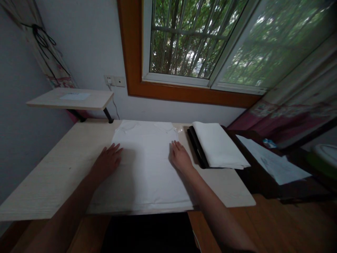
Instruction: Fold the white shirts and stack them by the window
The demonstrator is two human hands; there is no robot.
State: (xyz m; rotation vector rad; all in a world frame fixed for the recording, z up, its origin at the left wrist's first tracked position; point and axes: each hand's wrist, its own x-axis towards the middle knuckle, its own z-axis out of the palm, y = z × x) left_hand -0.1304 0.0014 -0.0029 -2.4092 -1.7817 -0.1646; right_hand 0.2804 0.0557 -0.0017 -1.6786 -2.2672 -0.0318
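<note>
White cloth (pixel 151 168): spread flat on the pale table (pixel 60 161), between both hands, near edge along the table's front.
Left hand (pixel 107 163): open, palm down, fingers spread, at the cloth's left edge.
Right hand (pixel 181 155): open, palm down, fingers extended, at the cloth's right edge.
Folded white stack (pixel 219 146): on the table's right side, black material (pixel 197 147) along its left.

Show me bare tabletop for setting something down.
Widest: tabletop left of the white garment and left hand, before the raised shelf. Smaller: front right corner, bordered by right forearm and white stack. Crowded: the strip between garment and stack.
</note>
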